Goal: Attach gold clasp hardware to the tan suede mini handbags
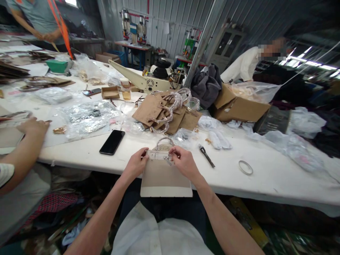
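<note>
A sleeve (far left), partly beyond the view's edge.

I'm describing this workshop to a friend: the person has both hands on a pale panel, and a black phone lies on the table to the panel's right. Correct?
Not quite: the head view shows the black phone on the table to the left of the pale panel, not its right. The left hand and right hand are both on the panel.

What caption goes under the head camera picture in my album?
Left hand and right hand at the far edge of a beige panel; phone and ring on the table.
</note>
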Action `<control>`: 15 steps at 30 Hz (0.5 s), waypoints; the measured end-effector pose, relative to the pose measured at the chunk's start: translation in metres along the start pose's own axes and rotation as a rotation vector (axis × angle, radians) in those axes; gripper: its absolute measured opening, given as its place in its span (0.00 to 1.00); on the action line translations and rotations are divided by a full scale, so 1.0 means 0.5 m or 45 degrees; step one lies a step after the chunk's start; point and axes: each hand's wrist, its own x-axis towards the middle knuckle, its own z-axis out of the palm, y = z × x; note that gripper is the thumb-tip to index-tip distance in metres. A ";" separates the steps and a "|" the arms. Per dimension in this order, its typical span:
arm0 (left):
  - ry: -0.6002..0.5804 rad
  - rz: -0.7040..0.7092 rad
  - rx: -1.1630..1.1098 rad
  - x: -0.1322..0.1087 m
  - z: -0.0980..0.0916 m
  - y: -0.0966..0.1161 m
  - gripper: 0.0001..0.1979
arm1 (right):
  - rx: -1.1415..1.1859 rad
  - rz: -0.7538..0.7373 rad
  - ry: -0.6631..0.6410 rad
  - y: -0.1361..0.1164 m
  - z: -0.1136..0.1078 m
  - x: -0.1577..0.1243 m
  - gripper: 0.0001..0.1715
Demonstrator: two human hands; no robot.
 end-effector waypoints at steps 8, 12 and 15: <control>-0.070 0.059 0.009 0.017 0.001 0.011 0.18 | -0.501 -0.434 -0.255 -0.044 0.075 0.032 0.12; -0.159 0.089 -0.002 0.021 -0.012 0.016 0.21 | -0.731 -0.469 -0.321 -0.058 0.092 0.038 0.10; -0.136 0.033 0.032 0.046 -0.014 0.002 0.25 | -0.804 -0.495 -0.305 -0.057 0.096 0.047 0.08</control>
